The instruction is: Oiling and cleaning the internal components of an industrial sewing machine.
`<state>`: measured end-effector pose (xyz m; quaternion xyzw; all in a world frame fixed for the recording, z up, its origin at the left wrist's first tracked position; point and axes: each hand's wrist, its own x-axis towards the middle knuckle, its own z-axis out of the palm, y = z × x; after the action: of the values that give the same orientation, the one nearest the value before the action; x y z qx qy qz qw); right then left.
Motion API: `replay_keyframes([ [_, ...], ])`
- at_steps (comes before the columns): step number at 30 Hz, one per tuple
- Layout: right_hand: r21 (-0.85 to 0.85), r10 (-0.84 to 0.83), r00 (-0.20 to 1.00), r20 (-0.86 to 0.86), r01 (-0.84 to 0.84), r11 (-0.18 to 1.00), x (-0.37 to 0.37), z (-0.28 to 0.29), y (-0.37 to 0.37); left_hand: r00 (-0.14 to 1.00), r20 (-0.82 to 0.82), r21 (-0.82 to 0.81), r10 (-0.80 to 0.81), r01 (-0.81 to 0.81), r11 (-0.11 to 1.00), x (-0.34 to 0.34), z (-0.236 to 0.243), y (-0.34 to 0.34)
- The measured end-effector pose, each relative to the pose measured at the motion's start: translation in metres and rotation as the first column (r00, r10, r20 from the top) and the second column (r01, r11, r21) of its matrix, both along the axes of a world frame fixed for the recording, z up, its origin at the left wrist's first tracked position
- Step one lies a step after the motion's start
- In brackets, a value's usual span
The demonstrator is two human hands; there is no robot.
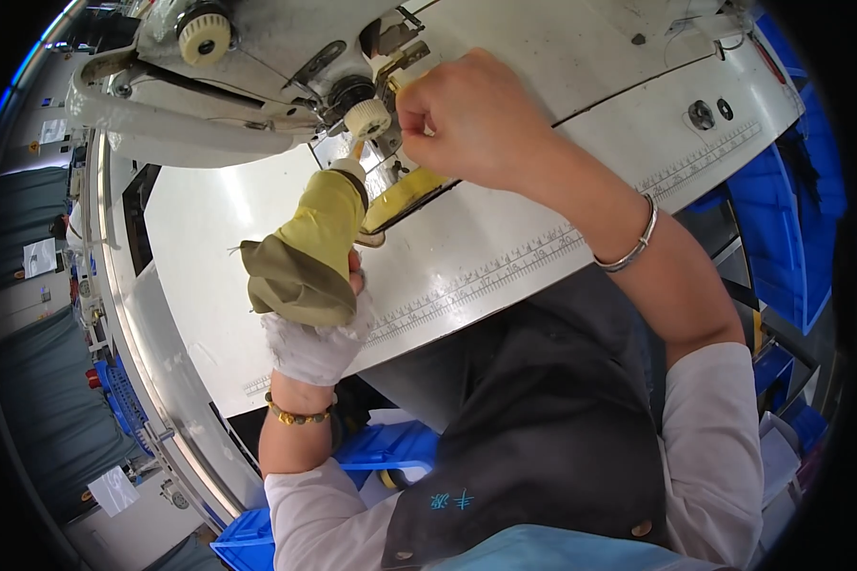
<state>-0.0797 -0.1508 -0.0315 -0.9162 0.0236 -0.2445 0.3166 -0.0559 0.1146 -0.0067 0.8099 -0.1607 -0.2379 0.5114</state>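
A sewing machine [248, 57] spans the top left, with its cream knob [368, 119] above the needle area. My left hand [319, 347], in a white glove with a bare fingertip showing, is closed around a yellow and olive fabric piece [319, 228]; the cloth hides most of its fingers. The narrow end of that piece points up toward the presser area, and its olive end flares over my glove. My bare right hand [476, 124] is beside the needle area, fingers curled in a pinch; whatever they hold is hidden. A yellow strip [405, 197] lies on the machine bed below it.
The white tabletop [428, 257] carries a printed ruler along its near edge. Two small dark round parts [702, 115] lie at the right. Blue bins [781, 228] stand beyond the right edge, and another blue bin [390, 444] sits below the table.
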Motion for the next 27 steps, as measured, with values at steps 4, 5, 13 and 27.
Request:
replay_keyframes([
  [4, -0.012, -0.006, 1.000, 0.020, 0.006, 1.000, 0.001, -0.004, 0.001, 0.955, -0.277, -0.183, 0.110, -0.165, 0.969, -0.006, -0.001, -0.018],
  [5, -0.013, -0.006, 1.000, 0.019, 0.007, 1.000, 0.001, -0.004, 0.000, 0.929, -0.347, -0.220, 0.127, -0.213, 0.952, -0.005, 0.001, -0.017],
  [13, 0.035, 0.014, 1.000, -0.011, -0.013, 0.999, 0.001, 0.000, 0.000, 0.625, -0.770, -0.323, 0.127, -0.554, 0.767, 0.000, 0.008, -0.025],
  [27, 0.021, 0.009, 1.000, 0.007, -0.009, 1.000, 0.001, -0.003, 0.000, 0.980, -0.178, -0.147, 0.091, -0.118, 0.982, 0.002, 0.000, -0.008],
])
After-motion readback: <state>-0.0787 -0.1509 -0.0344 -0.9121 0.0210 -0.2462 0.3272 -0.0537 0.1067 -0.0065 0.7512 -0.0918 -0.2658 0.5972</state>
